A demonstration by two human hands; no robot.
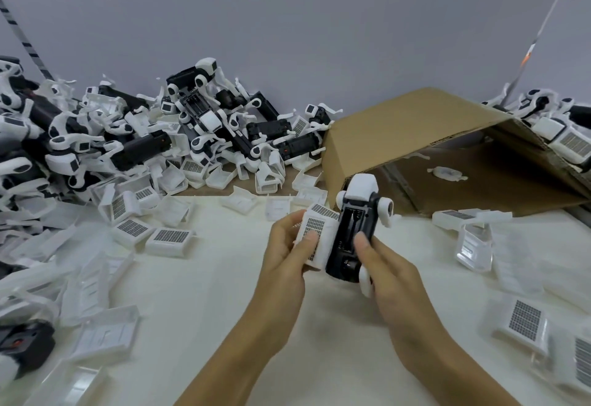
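Your left hand point(286, 255) pinches the cover point(323, 239), your right hand point(390, 268) grips the toy body point(347, 229); align edges before pressing.

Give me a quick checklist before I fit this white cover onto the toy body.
1. Left hand grips white cover: ok.
2. Right hand grips toy body: ok.
3. Toy body's open black side faces up: ok.
4. White cover lined up over that opening: not ok, it sits against the left edge.
5. Clips inside the cover unbroken: cannot tell.
6. Bare table under the hands: ok.
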